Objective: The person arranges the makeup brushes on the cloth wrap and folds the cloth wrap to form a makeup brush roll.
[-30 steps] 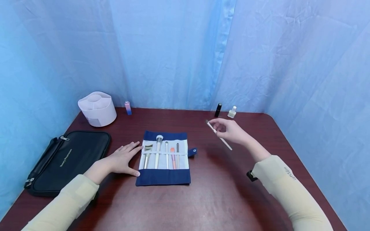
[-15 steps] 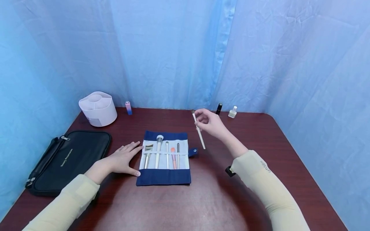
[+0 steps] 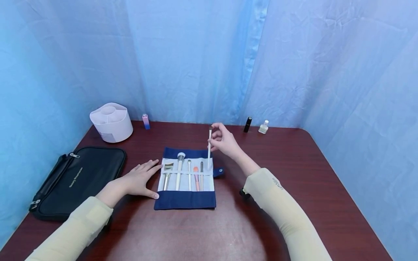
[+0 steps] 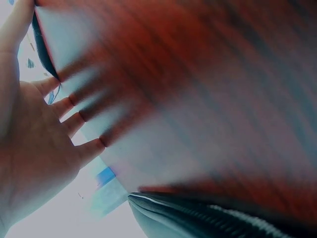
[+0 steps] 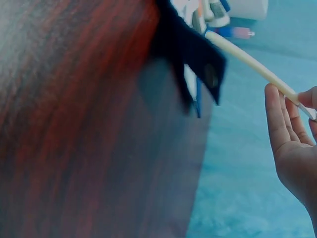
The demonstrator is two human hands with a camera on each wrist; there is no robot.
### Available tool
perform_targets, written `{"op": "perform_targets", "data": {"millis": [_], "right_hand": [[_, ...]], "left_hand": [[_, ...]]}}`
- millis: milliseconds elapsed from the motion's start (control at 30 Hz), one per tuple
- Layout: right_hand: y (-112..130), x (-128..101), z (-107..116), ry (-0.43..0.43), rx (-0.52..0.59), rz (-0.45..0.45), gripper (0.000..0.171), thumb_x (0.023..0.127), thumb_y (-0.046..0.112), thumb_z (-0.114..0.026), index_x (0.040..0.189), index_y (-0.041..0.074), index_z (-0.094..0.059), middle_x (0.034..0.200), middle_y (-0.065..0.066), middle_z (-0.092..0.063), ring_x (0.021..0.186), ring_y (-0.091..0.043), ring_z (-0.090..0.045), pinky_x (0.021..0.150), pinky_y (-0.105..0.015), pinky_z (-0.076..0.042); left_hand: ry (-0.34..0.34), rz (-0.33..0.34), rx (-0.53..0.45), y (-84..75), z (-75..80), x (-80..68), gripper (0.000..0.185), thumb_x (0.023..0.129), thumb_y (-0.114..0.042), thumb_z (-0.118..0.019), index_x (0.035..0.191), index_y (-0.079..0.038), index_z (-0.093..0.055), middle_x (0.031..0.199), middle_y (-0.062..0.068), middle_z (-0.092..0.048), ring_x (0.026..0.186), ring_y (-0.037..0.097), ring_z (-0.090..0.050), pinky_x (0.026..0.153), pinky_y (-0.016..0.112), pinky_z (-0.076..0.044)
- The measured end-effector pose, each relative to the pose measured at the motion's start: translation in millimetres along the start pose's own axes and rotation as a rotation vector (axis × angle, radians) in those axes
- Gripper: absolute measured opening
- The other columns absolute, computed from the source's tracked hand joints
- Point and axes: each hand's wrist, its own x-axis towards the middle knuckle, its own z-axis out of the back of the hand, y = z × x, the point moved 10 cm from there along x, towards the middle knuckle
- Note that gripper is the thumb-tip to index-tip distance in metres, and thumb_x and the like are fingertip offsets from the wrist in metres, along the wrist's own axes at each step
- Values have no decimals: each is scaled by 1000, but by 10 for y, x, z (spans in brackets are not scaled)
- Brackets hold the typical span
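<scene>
Pinching a slim white brush (image 3: pixel 209 145) upright, the right hand (image 3: pixel 225 142) holds its handle tip just over the blue brush roll (image 3: pixel 185 199), at the roll's right edge beside the 5 brushes (image 3: pixel 183 174) already under the strap. That last brush seems not yet tucked in. Fingers spread flat, the left hand (image 3: pixel 138 178) rests on the table (image 3: pixel 294 174) against the roll's left edge. A black pouch (image 3: pixel 75 177) lies at the left edge, a white organizer (image 3: pixel 111 122) in the far left corner; blue curtains (image 3: pixel 196 58) surround.
</scene>
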Motion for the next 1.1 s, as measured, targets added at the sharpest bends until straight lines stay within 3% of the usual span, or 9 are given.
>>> {"op": "perform_targets", "data": {"millis": [300, 633, 1100], "right_hand": [[-298, -12, -54, 4, 104, -124, 41, 90, 2, -59, 126, 11, -40, 90, -15, -56, 70, -27, -66, 69, -52, -55], [-449, -46, -162, 89, 167, -199, 40, 91, 2, -57, 125, 8, -37, 89, -15, -57, 69, -27, -65, 67, -48, -57], [-525, -190, -286, 260, -25, -229, 40, 86, 6, -65, 120, 3, -43, 90, -10, -61, 78, -24, -64, 66, -36, -57]], "left_hand": [[-12, -7, 3, -16, 11, -21, 109, 67, -66, -71, 150, -13, -25, 156, 17, -18, 141, 41, -16, 109, 65, -15], [-11, -2, 3, 0, 12, -7, 109, 67, -66, -71, 150, -13, -25, 156, 17, -18, 142, 40, -15, 109, 64, -15], [-9, -3, 6, 26, -12, 9, 110, 67, -68, -70, 150, -14, -25, 156, 16, -17, 142, 40, -15, 110, 64, -15]]}}
